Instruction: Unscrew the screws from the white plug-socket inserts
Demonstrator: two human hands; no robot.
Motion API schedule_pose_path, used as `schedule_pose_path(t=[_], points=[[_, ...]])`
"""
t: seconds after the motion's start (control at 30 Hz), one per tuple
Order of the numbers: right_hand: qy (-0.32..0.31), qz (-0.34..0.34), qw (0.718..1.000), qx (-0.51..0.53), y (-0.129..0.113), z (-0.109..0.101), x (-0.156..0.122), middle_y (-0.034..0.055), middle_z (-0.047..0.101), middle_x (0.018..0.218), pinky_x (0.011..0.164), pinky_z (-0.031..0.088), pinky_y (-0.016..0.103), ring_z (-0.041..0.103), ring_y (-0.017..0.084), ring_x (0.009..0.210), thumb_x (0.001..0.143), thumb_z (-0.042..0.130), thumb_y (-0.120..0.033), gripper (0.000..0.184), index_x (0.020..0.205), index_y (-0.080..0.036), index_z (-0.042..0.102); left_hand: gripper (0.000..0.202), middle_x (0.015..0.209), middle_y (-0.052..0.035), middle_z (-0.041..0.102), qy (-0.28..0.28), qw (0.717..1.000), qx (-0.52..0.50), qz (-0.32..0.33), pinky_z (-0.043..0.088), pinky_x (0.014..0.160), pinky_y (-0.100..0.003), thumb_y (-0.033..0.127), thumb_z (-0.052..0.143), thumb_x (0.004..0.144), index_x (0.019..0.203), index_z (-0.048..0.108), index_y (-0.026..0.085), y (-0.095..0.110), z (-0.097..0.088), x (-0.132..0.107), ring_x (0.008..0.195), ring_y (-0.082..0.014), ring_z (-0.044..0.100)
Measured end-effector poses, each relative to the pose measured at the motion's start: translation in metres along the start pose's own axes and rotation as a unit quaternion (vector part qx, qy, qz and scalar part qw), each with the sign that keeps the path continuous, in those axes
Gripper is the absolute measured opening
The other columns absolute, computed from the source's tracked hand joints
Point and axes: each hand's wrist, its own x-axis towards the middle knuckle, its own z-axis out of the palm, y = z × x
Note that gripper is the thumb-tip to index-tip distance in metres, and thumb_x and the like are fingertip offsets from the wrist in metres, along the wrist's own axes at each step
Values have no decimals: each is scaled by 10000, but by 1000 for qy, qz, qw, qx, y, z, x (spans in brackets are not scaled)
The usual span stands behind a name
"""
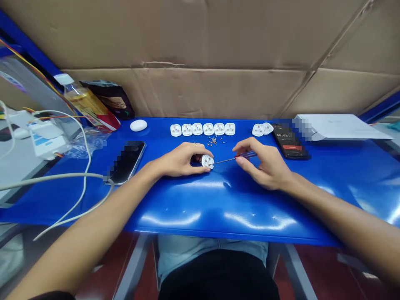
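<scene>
**Fingers (198,151) close on a plug (208,161) and a screwdriver (233,158)**

The left hand (179,160) wraps its fingertips and thumb around the white plug, holding it firmly with part of its face exposed. I cannot tell whether the plug also rests on the table (218,200). The right hand (265,163) is nearly closed, pinching the screwdriver's dark, translucent handle between thumb and fingers. The thin shaft runs left from the handle, and its tip meets the plug. This fingertip hold looks suited to fine control, while the left hand seems to brace the plug against the tool's pressure.

Beyond the plug, six more plugs (203,129) stand in a tidy row, probably to keep them together and within reach. A small scatter of tiny parts (213,141), likely screws, lies between that row and the plug, close to both hands. Further right of the plug sit two more plugs (262,129). A phone (126,162) lies left of the plug, while a second phone (289,141) lies to its right, its lit timer facing up, apparently for easy reading.
</scene>
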Motion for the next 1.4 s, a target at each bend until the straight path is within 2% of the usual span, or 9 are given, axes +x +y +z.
schedule_pose_path(t=[0.13,0.27,0.5,0.67,0.83,1.03,1.17,1.23,1.4], points=[[7,-12,1000,-18,-1,0,0,43,786,929,650,584,333,749,216,762,1010,612,-235,55,1048,-247,650,382,1132,-89,762,0,1000,3,-1,524,827,-316,463,726,974,1257,754,207,0,0,0,961,-223,702],[8,-33,999,14,-2,-1,1,60,780,1027,744,631,351,756,220,834,910,660,-165,214,1109,-236,626,375,1129,-89,764,0,1000,5,-1,519,826,-310,442,737,971,1254,754,196,0,0,0,966,-221,704],[18,11,1000,-16,0,1,1,43,776,945,656,584,332,745,217,778,1016,609,-254,75,1076,-245,652,364,1130,-79,766,-3,1000,3,-3,510,810,-291,446,743,976,1243,758,199,0,0,0,961,-211,707],[6,-16,999,31,0,0,1,53,760,1038,772,629,367,744,227,859,898,671,-170,255,1133,-252,618,385,1127,-85,769,-7,1000,10,-8,509,810,-297,461,751,972,1249,758,194,1,-1,0,965,-219,709],[32,26,999,-6,0,1,1,41,768,940,688,595,358,739,221,785,1011,629,-280,72,1078,-256,635,389,1100,-75,772,-8,1000,11,-9,507,789,-296,477,753,972,1249,762,205,0,0,0,936,-215,706],[19,-3,999,39,2,1,1,51,751,1033,795,626,375,738,228,877,915,668,-185,208,1102,-257,611,403,1099,-72,775,-13,1000,9,-11,501,795,-294,487,755,972,1259,759,205,0,0,0,944,-212,710],[31,27,999,10,3,1,1,26,746,899,704,587,354,717,210,764,992,650,-266,31,994,-261,619,395,1098,-72,776,-12,1000,9,-11,500,789,-294,479,755,972,1259,760,208,1,0,0,947,-213,708],[35,33,999,1,3,2,1,22,741,876,684,575,346,709,202,743,1017,621,-273,38,980,-261,622,395,1099,-75,775,-11,1000,10,-10,499,785,-294,477,754,972,1257,761,203,1,0,0,942,-213,706],[19,-20,999,31,2,0,0,57,738,1004,771,625,388,726,241,872,923,658,-205,148,1045,-271,605,406,1086,-80,774,-10,1000,12,-4,494,784,-289,489,751,973,1246,765,190,0,0,1,927,-209,699]])
